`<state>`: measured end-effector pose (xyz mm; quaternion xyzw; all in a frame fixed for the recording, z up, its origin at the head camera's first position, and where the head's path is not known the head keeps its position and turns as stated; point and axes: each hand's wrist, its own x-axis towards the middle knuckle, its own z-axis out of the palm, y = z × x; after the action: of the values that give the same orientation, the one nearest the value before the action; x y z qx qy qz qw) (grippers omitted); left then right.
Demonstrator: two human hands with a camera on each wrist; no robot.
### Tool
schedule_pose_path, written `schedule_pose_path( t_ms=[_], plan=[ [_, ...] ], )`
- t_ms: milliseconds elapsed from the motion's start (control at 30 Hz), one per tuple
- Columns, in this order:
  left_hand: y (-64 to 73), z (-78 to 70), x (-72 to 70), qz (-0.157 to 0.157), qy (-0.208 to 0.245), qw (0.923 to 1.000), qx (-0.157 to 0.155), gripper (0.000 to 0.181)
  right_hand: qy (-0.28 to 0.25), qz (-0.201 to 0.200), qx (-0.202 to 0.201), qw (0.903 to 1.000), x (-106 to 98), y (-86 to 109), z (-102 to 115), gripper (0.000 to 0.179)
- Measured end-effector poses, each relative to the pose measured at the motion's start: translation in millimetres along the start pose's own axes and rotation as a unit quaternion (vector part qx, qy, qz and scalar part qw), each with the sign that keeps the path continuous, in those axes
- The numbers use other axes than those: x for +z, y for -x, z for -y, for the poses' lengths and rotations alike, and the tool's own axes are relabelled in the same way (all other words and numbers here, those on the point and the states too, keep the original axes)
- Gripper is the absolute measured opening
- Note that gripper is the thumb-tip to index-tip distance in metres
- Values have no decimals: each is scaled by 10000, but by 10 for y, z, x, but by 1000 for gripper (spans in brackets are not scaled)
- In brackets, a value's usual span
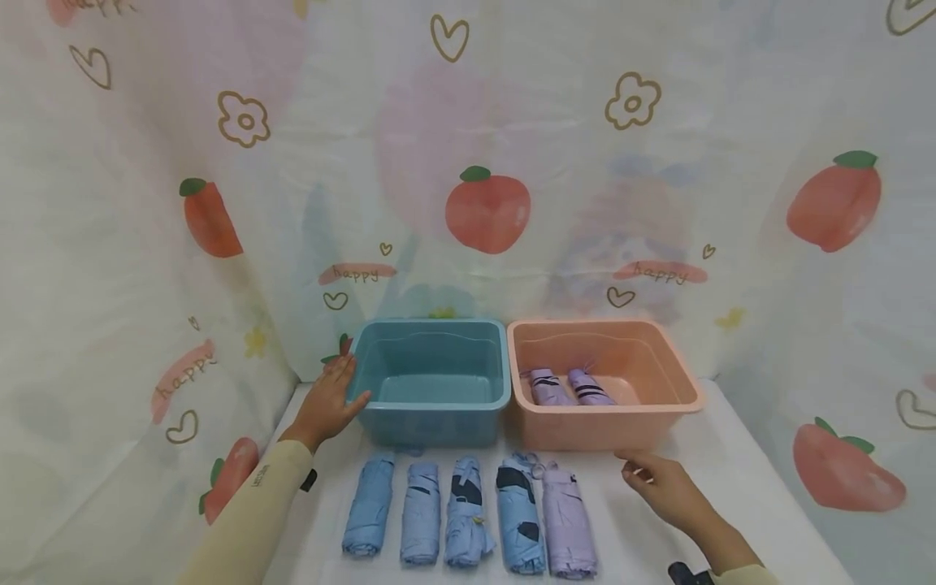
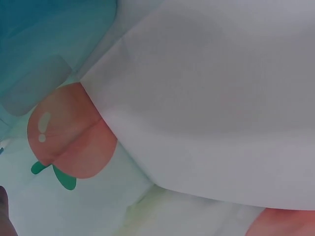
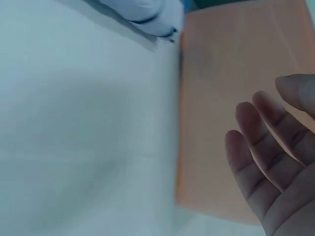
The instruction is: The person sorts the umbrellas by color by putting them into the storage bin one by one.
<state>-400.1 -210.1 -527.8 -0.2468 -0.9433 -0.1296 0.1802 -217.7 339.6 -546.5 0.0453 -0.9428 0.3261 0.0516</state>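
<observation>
My left hand point(image 1: 329, 404) rests against the left side of a blue plastic basin point(image 1: 435, 424), fingers extended; in the left wrist view only a bit of a finger point(image 2: 5, 214) shows at the edge. My right hand point(image 1: 669, 491), holding nothing, hovers in front of a peach basin point(image 1: 585, 431); its loosely bent fingers show in the right wrist view, before the basin's wall point(image 3: 216, 98). Inside the peach basin lie two purple folded umbrellas point(image 1: 548, 388). In front of the basins is a row of several blue folded umbrellas point(image 1: 369, 504) with one purple folded umbrella point(image 1: 569, 520) at its right end.
The two basins stand side by side at the back of a white table point(image 1: 629, 544). A printed curtain point(image 1: 483, 122) with fruit, hearts and flowers hangs behind and on both sides.
</observation>
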Motion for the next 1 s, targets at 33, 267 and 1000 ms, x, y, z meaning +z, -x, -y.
schedule_pose_path(
  t_ms=[33,267,1000],
  plan=[
    [-7,12,1,4,-14,10000,11,78,-40,75,129,9999,51,20,-14,31],
    [-38,32,0,46,4,10000,-19,80,3,472,736,9962,433,151,-54,39],
    [27,-12,-5,-60,201,9998,-30,78,-40,432,1344,9900,1182,299,382,58]
  ],
)
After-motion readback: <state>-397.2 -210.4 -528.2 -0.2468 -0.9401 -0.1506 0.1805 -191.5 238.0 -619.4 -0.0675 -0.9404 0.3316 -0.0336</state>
